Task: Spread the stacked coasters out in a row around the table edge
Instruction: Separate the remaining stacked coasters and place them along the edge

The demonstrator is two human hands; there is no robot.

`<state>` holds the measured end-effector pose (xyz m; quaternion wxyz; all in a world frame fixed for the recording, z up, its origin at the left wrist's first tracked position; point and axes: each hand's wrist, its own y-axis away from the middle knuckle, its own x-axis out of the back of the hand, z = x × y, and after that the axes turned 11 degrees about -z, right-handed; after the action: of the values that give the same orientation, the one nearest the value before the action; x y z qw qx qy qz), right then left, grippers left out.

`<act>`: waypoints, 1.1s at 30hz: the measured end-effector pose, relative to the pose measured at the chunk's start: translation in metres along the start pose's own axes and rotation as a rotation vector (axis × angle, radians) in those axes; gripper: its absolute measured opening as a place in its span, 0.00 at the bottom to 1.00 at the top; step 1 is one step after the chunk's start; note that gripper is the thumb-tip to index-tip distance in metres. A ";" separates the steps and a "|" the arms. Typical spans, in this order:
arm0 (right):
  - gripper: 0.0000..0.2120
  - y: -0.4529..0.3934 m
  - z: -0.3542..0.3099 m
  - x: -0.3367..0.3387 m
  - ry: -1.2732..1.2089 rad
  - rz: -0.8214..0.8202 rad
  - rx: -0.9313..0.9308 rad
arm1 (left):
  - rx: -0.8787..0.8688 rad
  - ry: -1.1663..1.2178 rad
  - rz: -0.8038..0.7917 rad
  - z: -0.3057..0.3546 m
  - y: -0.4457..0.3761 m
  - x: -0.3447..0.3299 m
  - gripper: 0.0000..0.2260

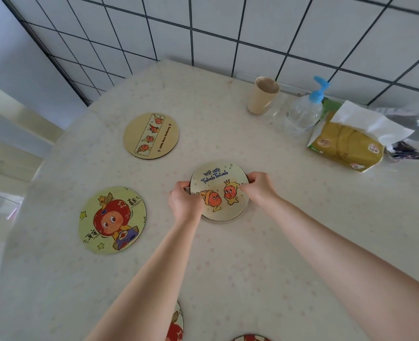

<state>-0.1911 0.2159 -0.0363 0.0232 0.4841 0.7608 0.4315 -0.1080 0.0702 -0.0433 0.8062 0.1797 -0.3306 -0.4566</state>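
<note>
I have my left hand (185, 204) and right hand (259, 188) pinching the top coaster (218, 183) of the stack (224, 217), well apart from the cup (262, 96), and I think two thin coasters could lift together or slide crooked.

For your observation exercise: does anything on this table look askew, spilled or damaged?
Little stands out. The coaster stack is slightly uneven: lower edges peek out at its near rim while the left hand and right hand pinch the top one. The cup only seems tilted, likely the wide lens.
</note>
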 end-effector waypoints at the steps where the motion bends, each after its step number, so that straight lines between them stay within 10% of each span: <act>1: 0.10 0.000 0.000 -0.001 -0.014 0.007 0.003 | 0.001 0.014 0.008 -0.001 0.000 0.001 0.16; 18: 0.10 0.047 0.029 0.024 -0.131 0.058 0.139 | -0.077 0.092 -0.050 -0.018 0.053 -0.007 0.11; 33: 0.06 0.180 0.227 0.152 -0.063 0.179 0.151 | -0.211 -0.071 -0.210 -0.066 0.238 -0.161 0.10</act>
<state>-0.0399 0.5038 0.0022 -0.0279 0.5639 0.7437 0.3581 0.0263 0.3301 -0.0089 0.7561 0.1112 -0.2885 -0.5768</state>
